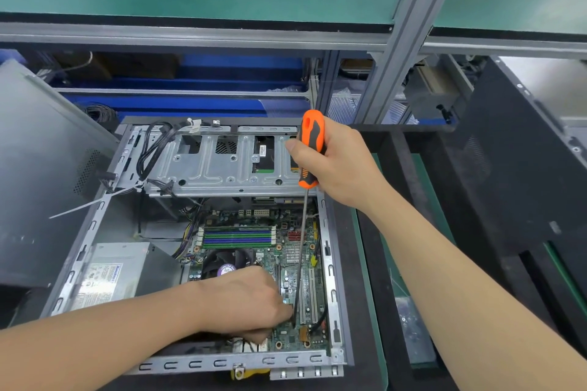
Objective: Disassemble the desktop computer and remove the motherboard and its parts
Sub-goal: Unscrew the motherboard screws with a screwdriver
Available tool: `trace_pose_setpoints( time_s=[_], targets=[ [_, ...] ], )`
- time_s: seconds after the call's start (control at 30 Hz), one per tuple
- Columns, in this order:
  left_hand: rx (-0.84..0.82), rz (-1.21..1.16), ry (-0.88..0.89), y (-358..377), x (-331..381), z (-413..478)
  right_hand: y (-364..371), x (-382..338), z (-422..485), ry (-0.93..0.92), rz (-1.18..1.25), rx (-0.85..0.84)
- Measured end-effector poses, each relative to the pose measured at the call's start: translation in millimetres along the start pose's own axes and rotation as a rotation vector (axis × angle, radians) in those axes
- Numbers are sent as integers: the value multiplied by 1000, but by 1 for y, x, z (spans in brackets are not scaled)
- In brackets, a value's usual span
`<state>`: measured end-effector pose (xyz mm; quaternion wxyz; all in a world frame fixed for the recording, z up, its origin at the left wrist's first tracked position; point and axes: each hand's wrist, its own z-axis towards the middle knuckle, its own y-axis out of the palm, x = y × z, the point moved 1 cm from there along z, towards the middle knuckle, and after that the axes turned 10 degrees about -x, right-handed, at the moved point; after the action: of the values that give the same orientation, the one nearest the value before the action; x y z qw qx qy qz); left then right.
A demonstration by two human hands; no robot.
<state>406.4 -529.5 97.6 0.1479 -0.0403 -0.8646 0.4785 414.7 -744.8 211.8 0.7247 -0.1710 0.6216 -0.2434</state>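
Right hand grip closed around orange-black screwdriver handle, centre frame, shaft running down to motherboard, left hand fingers curled at shaft tip, grip contents indiscernible, motherboard inside open computer case, lower centre, power supply lower left.

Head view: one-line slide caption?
Right hand holds an orange-handled screwdriver tip-down on the motherboard while the left hand steadies the shaft inside the open case.
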Motion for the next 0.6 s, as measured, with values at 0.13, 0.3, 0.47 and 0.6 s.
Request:
trace_pose_setpoints(
  time_s=[0.13,0.3,0.47,0.6],
  targets=[
    [0,34,-2,0,1,-1,3,-2,0,-2,19,-5],
    [21,28,-6,-1,0,0,4,-3,1,-6,14,-11],
    [-2,33,3,0,0,-2,4,-7,-1,-8,12,-16],
    [23,20,-7,0,1,0,0,-8,-3,-4,-13,-7]
  ],
)
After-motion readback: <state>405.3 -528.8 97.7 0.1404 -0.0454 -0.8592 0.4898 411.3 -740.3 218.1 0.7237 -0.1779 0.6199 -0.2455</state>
